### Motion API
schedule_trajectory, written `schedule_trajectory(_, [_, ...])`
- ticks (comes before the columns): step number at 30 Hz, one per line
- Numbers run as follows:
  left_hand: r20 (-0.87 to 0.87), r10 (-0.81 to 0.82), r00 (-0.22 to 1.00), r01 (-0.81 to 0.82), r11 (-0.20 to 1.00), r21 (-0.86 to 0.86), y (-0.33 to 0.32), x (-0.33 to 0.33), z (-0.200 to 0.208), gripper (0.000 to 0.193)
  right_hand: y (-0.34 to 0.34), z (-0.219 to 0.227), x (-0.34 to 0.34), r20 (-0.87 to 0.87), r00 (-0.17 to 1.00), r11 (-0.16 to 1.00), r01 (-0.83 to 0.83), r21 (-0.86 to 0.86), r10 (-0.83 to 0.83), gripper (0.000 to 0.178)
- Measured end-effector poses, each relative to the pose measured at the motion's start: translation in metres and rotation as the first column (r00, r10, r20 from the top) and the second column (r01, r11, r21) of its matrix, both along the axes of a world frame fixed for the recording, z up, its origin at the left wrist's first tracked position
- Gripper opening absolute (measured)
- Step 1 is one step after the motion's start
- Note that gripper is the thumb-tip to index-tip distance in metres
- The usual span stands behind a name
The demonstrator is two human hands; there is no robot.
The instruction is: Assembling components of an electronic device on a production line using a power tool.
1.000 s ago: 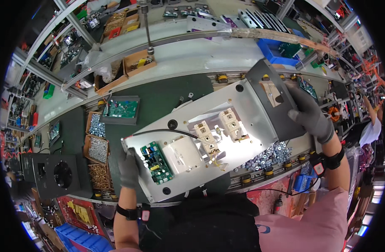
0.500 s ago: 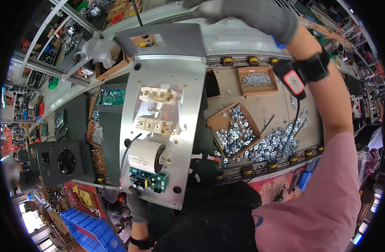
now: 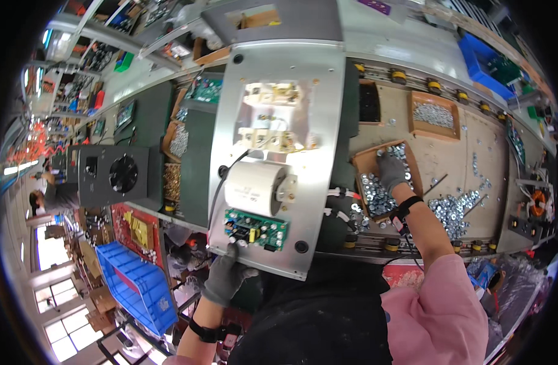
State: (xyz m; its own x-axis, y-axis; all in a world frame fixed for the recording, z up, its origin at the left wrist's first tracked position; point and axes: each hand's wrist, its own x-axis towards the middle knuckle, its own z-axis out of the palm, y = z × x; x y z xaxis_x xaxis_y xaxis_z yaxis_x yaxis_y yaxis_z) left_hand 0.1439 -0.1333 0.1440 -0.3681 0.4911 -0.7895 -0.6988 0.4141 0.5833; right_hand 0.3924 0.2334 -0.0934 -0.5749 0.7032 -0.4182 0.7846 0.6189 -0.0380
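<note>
A long silvery metal panel [image 3: 318,152] with a dark grey end plate [image 3: 315,21] lies in front of me. On it are a white cylindrical capacitor [image 3: 254,188], a green circuit board [image 3: 258,230] and two pale terminal blocks [image 3: 270,92]. My left hand [image 3: 225,278], in a grey glove, holds the panel's near edge, one finger over the top beside the circuit board. To the right, my gloved right hand [image 3: 391,172] reaches into a cardboard box [image 3: 365,163] of shiny metal nuts [image 3: 376,193]. Its fingers are bent down among the nuts; whatever they pinch is hidden.
Loose nuts [image 3: 454,214] are heaped right of the box. Behind them stands a cardboard box of screws [image 3: 434,114]. A black fan panel [image 3: 111,176] lies at the left, a blue crate [image 3: 136,286] below it. Another person [image 3: 54,198] is at far left.
My right hand has come down from above the far end of the panel into the box of nuts. My left hand stays at the panel's near edge. The view has shifted.
</note>
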Motion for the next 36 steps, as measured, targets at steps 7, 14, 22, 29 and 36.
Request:
schedule_trajectory(7, [0.074, -0.116, 0.99, 0.101, 0.979, 0.178, -0.054, -0.032, 0.004, 0.049, -0.005, 0.043, 0.034, -0.351, 0.314, 0.41, 0.146, -0.9, -0.882, 0.031])
schedule_trajectory(14, [-0.127, -0.146, 0.981, 0.147, 0.989, 0.002, -0.065, -0.104, -0.051, 0.043, -0.138, 0.17, 0.016, -0.188, 0.034, 0.182, -0.145, -0.973, -0.982, 0.028])
schedule_trajectory(22, [-0.835, -0.224, 0.503, 0.354, 0.935, -0.037, 0.022, -0.141, -0.124, 0.027, -0.253, 0.205, -0.064, -0.614, 0.657, 0.822, 0.016, -0.569, -0.438, 0.053])
schedule_trajectory(29, [-0.984, 0.007, 0.177, 0.413, 0.907, 0.081, 0.05, -0.141, -0.096, 0.042, -0.284, 0.292, -0.109, -0.436, 0.057, 0.434, 0.275, -0.858, -0.898, 0.044])
schedule_trajectory(36, [0.376, -0.175, 0.91, -0.062, 0.838, 0.541, 0.083, -0.159, -0.092, 0.028, -0.271, 0.34, -0.129, -0.28, -0.191, 0.269, 0.081, -0.96, -0.941, 0.033])
